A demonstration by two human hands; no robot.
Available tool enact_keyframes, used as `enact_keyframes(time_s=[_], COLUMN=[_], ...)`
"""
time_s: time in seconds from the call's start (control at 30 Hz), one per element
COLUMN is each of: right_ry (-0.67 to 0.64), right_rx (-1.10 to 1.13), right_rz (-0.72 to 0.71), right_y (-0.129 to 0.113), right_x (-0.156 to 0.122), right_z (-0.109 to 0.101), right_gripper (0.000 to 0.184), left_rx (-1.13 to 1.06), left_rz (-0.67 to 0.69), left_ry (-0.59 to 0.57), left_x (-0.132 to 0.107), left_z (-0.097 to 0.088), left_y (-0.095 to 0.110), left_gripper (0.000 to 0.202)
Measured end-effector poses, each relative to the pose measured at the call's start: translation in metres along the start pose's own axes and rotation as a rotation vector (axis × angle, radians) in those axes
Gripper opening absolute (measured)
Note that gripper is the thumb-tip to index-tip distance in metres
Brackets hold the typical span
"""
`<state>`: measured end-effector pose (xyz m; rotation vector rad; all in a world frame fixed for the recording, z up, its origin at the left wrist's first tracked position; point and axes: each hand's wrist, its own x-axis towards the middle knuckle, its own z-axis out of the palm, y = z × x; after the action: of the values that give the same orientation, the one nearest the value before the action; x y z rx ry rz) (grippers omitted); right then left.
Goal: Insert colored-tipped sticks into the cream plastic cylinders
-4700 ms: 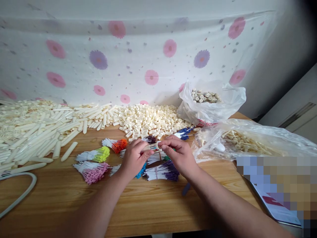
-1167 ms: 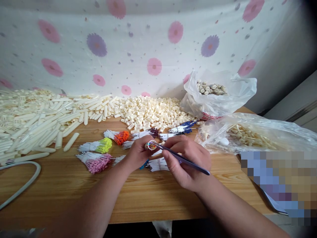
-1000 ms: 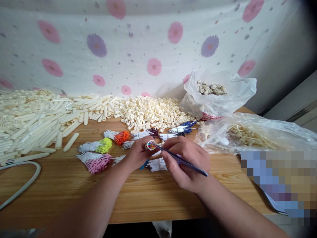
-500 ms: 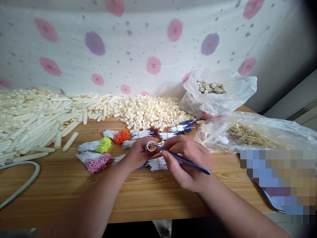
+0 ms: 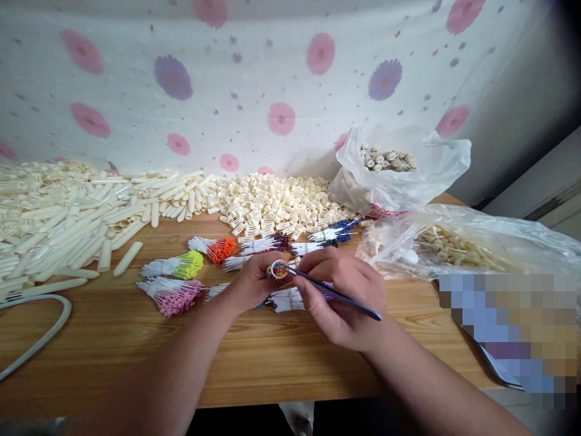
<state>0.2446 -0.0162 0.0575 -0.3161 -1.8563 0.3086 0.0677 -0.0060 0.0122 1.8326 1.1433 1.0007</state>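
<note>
My left hand (image 5: 255, 280) is closed around a multicolour pen barrel (image 5: 273, 270), its round white end facing me with coloured bits inside. In my right hand (image 5: 347, 297) are dark tweezers (image 5: 338, 295), their tips at the barrel's opening. Around my hands lie banded bundles of white refills with coloured ends: orange (image 5: 222, 249), yellow-green (image 5: 190, 264), pink (image 5: 181, 298), maroon (image 5: 276, 243) and blue (image 5: 342, 230). A purple-ended bundle (image 5: 290, 300) sits partly hidden under my hands.
Long cream pen tubes (image 5: 91, 230) are heaped at the left, short slotted cream pieces (image 5: 276, 203) at the back middle. Plastic bags of parts (image 5: 385, 188) stand at the right. A white cable (image 5: 66, 315) curves at the left edge. A blurred-out patch (image 5: 521, 333) covers the lower right.
The barrel's end has tilted slightly and its opening shows more of a white rim. The tweezers have shifted slightly left, their tips still at the opening.
</note>
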Motion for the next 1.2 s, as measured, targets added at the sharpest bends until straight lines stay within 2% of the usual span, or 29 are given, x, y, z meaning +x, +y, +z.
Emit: enact_keyframes(time_s=[0.13, 0.23, 0.47, 0.97, 1.07, 1.13, 1.17, 1.2], right_ry=[-0.018, -0.021, 0.037, -0.004, 0.019, 0.004, -0.051, -0.161], right_rx=[-0.029, -0.037, -0.023, -0.011, 0.022, 0.065, 0.064, 0.027], right_rz=[0.018, 0.022, 0.013, 0.004, 0.030, 0.085, 0.121, 0.166], right_y=[0.000, 0.000, -0.002, -0.002, 0.001, 0.004, 0.005, 0.005], right_x=[-0.002, -0.001, 0.001, 0.000, 0.005, 0.006, 0.005, 0.002], right_z=[0.002, 0.002, -0.001, 0.002, -0.010, -0.027, -0.037, -0.048], right_gripper=[0.014, 0.013, 0.013, 0.012, 0.013, 0.014, 0.014, 0.015], left_rx=[0.172, 0.223, 0.085, 0.047, 0.026, 0.042, 0.060, 0.078], left_rz=[0.125, 0.150, 0.003, 0.000, -0.006, -0.015, -0.018, -0.018], left_ry=[0.120, 0.155, 0.078, 0.019, 0.018, 0.047, 0.065, 0.082], left_x=[0.001, 0.001, 0.001, 0.000, 0.000, 0.000, 0.000, 0.000], left_z=[-0.001, -0.002, -0.001, 0.001, -0.001, -0.003, -0.004, -0.005], left_y=[-0.003, -0.004, -0.001, -0.001, -0.002, -0.003, -0.003, -0.003], left_gripper=[0.025, 0.021, 0.036, 0.038, 0.034, 0.031, 0.031, 0.030])
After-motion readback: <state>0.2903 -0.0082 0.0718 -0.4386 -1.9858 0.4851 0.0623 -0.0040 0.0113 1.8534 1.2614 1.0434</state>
